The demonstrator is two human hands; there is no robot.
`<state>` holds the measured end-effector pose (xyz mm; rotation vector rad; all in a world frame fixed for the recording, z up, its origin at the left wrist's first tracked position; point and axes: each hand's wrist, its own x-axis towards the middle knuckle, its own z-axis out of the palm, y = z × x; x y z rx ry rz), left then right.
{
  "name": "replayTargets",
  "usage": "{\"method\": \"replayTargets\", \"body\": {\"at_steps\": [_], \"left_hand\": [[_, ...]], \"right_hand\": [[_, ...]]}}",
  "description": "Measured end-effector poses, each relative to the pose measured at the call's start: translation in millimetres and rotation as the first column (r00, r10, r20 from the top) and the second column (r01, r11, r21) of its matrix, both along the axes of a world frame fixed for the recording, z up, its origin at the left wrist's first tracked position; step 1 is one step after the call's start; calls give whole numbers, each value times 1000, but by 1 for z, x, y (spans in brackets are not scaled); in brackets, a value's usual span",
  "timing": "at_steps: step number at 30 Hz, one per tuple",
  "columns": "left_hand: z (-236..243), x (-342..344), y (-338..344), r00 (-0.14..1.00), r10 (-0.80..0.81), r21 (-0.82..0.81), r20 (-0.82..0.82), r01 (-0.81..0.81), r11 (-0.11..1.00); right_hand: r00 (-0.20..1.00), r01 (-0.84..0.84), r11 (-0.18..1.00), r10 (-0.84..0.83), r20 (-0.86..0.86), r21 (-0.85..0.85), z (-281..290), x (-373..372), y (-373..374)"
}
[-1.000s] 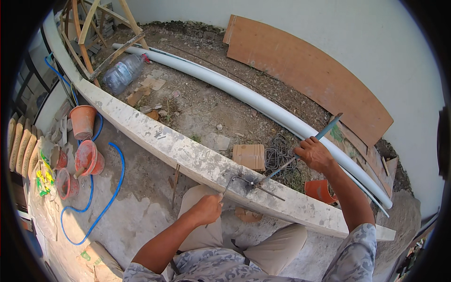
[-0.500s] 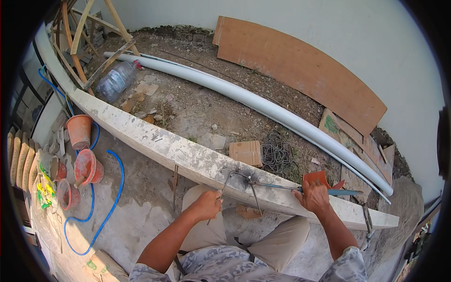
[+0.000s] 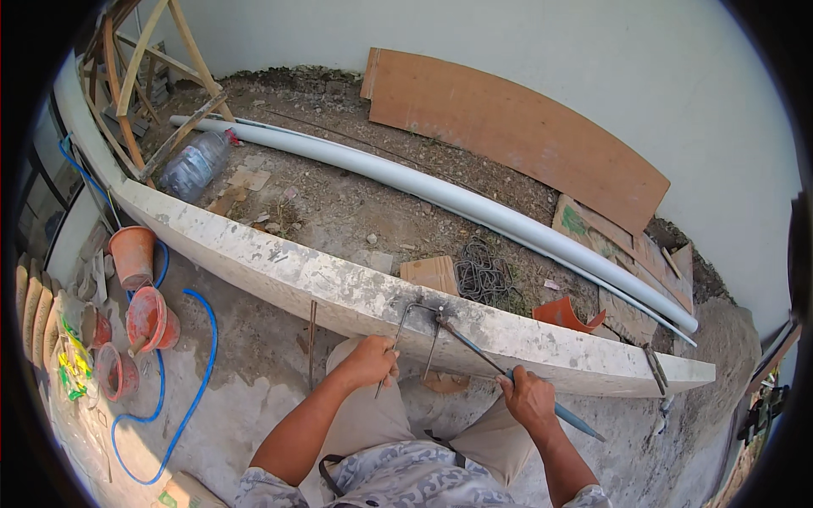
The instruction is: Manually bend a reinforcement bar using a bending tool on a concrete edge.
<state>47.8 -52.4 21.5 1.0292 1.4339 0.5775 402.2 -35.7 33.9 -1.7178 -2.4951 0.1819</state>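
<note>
A thin steel rod (image 3: 402,328), bent into a hook shape, lies over the top of a low concrete wall (image 3: 254,248). My left hand (image 3: 369,362) is closed around its near leg. The other leg (image 3: 432,354) hangs down the wall's near side. My right hand (image 3: 531,400) grips a long bar-shaped bending tool (image 3: 578,422) with a blue handle. The tool's dark head meets the rod at its bend, on a blackened patch of the wall top. From there the bar slants down toward me, past the wall's near edge.
Beyond the wall lie a white pipe (image 3: 381,169), a tangle of dark bent rods (image 3: 484,273), a cardboard piece (image 3: 429,274) and an orange curved piece (image 3: 566,314). Orange buckets (image 3: 133,256) and a blue hose (image 3: 206,372) are at left. Upright rods (image 3: 312,343) stand against the wall.
My right hand has pulled the tool toward my body, from along the wall to a downward slant. The rod's hanging leg now leans closer to my left hand. The view has shifted slightly.
</note>
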Motion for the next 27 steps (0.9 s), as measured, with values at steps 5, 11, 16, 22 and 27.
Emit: {"method": "replayTargets", "body": {"at_steps": [5, 11, 16, 22, 27], "left_hand": [[17, -3, 2, 1000, -5, -61, 21, 6, 998], [12, -1, 2, 1000, -19, -8, -6, 19, 1000], [2, -4, 1, 1000, -6, 17, 5, 6, 1000], [3, -5, 0, 1000, -5, -15, 30, 6, 1000], [-1, 3, -15, 968, 191, 153, 162, -216, 964]], "right_hand": [[999, -37, 999, 36, -26, -13, 3, -1, 4], [993, 86, 995, -90, -73, -55, -4, -17, -20], [981, 170, 982, -176, -76, -79, -1, -34, -40], [971, 204, 972, -215, -103, -114, -5, -27, -35], [932, 161, 986, -136, -336, 48, -12, 1, -29]]}}
